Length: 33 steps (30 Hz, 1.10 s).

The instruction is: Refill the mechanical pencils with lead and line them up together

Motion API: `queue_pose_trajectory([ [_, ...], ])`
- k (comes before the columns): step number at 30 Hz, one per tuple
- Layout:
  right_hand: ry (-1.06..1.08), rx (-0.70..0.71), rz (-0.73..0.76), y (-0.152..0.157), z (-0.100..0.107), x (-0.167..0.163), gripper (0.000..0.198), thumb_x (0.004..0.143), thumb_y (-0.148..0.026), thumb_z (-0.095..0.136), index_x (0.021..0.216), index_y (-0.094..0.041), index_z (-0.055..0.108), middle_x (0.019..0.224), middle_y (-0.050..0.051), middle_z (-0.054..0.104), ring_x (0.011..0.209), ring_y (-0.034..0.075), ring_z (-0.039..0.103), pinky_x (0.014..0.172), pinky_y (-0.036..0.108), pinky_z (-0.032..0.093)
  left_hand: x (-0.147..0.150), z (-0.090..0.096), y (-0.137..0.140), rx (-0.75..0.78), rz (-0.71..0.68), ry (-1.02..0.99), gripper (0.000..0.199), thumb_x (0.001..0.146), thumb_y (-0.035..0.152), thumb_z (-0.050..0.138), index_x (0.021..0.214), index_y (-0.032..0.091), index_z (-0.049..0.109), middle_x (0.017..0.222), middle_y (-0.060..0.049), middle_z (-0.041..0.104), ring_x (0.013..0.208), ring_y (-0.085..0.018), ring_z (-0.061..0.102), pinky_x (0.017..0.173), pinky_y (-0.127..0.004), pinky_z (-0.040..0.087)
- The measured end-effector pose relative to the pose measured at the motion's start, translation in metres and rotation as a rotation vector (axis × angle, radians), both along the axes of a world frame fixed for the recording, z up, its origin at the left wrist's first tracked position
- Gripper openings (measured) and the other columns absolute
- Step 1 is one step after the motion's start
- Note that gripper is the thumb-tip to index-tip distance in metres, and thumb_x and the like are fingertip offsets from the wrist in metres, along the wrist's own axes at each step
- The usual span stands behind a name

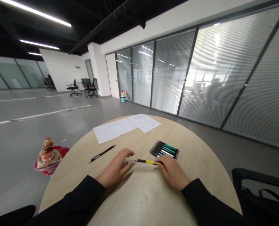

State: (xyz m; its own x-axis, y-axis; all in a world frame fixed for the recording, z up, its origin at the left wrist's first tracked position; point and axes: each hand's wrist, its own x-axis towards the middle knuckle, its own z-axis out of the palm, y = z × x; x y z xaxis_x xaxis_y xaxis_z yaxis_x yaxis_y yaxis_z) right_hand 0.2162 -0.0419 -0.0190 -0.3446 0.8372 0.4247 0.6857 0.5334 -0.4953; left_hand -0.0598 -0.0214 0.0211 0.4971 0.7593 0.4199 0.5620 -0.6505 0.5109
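Observation:
Between my hands lies a yellow pen [147, 161] with a black grip, its tip pointing left. My right hand [173, 172] pinches its rear end between thumb and fingers. Close to the pen's tip, my left hand [118, 167] rests with thumb and fingers apart, holding nothing; whether the thumb touches the tip I cannot tell. Just beyond my right hand, several pens [165, 148] with black, green, white and blue parts lie side by side in a row, partly covered by that hand. A single black pen [102, 153] lies slantwise to the left of my left hand.
Two printed paper sheets [116, 129] lie at the far side of the round wooden table [139, 201]. A red and gold bag [49, 155] stands beyond the left edge. A black chair [259, 179] is close on the right.

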Motion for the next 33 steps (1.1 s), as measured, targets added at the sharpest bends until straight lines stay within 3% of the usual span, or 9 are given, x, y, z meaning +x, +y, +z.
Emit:
queue_pose_trajectory([
  [3, 0.019, 0.008, -0.003, -0.001, 0.001, 0.000, 0.018, 0.097, -0.016, 0.049, 0.097, -0.018, 0.067, 0.097, 0.009, 0.068, 0.092, 0.023, 0.060, 0.086, 0.038, 0.047, -0.003, 0.000, 0.003, 0.018, -0.024, 0.036, 0.011, 0.097, 0.026, 0.048, 0.101, 0.021, 0.057, 0.103, -0.007, 0.062, 0.096, -0.021, 0.058, 0.089, -0.037, 0.048],
  [8, 0.031, 0.011, 0.006, -0.002, 0.002, -0.001, 0.017, 0.097, -0.016, 0.049, 0.097, -0.018, 0.066, 0.096, 0.008, 0.069, 0.091, 0.023, 0.060, 0.084, 0.037, 0.048, -0.001, 0.004, 0.002, 0.018, -0.053, 0.074, 0.020, 0.100, 0.026, 0.042, 0.090, 0.020, 0.059, 0.094, -0.005, 0.060, 0.087, -0.019, 0.058, 0.081, -0.033, 0.048],
  [21, 0.011, 0.020, 0.026, -0.003, 0.002, -0.005, 0.017, 0.096, -0.014, 0.049, 0.098, -0.018, 0.065, 0.096, 0.007, 0.067, 0.092, 0.022, 0.058, 0.085, 0.037, 0.047, 0.003, 0.000, 0.002, -0.004, -0.079, 0.073, 0.026, 0.100, 0.028, 0.043, 0.084, 0.019, 0.061, 0.092, -0.006, 0.060, 0.084, -0.019, 0.058, 0.079, -0.032, 0.048],
  [28, 0.055, -0.004, -0.012, -0.001, 0.000, -0.002, 0.016, 0.095, -0.014, 0.050, 0.096, -0.019, 0.065, 0.096, 0.007, 0.068, 0.091, 0.022, 0.060, 0.084, 0.036, 0.046, -0.002, -0.007, 0.005, 0.073, -0.009, 0.117, 0.024, 0.099, 0.033, 0.048, 0.116, 0.021, 0.059, 0.112, -0.010, 0.061, 0.104, -0.024, 0.058, 0.093, -0.038, 0.049],
  [33, 0.076, 0.001, -0.060, 0.002, 0.000, 0.001, 0.015, 0.094, -0.014, 0.051, 0.094, -0.018, 0.065, 0.096, 0.008, 0.069, 0.092, 0.023, 0.061, 0.085, 0.036, 0.046, -0.002, -0.015, 0.009, 0.158, -0.033, 0.297, 0.020, 0.097, 0.027, 0.050, 0.113, 0.020, 0.061, 0.112, -0.010, 0.059, 0.104, -0.025, 0.054, 0.093, -0.041, 0.046],
])
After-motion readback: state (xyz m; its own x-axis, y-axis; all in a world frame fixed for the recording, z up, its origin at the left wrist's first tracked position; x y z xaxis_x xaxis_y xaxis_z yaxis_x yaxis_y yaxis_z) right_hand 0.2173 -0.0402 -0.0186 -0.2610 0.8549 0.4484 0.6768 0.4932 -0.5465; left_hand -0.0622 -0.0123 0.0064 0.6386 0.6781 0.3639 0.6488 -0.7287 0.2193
